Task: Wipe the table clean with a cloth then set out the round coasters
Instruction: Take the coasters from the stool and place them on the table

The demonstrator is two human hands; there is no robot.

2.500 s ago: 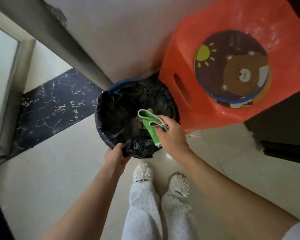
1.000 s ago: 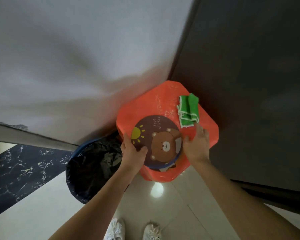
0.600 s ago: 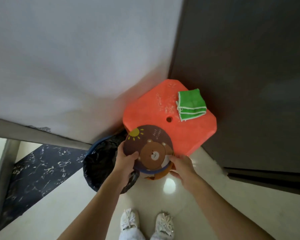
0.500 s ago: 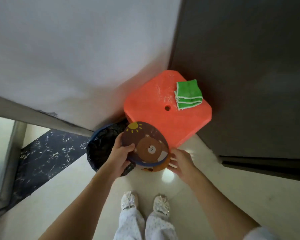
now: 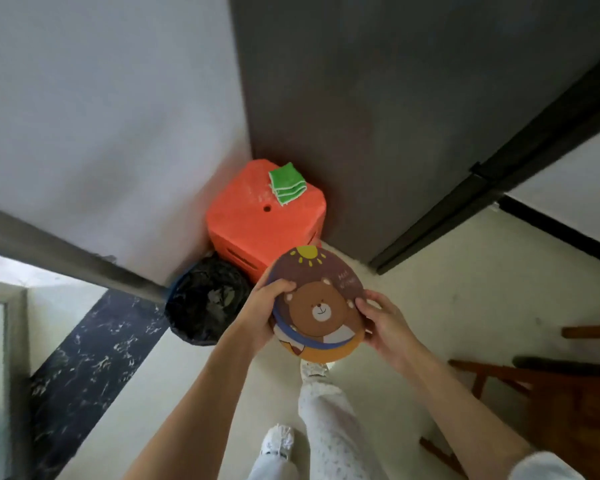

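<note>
A stack of round coasters (image 5: 321, 306) is held in the air between both hands, in front of the orange stool (image 5: 257, 220). The left hand (image 5: 260, 315) is curled around its left edge; its right edge is gripped by the right hand (image 5: 385, 327). The folded green cloth (image 5: 287, 183) lies on the stool's far corner. A black-lined bin (image 5: 207, 303) stands just left of the stool.
</note>
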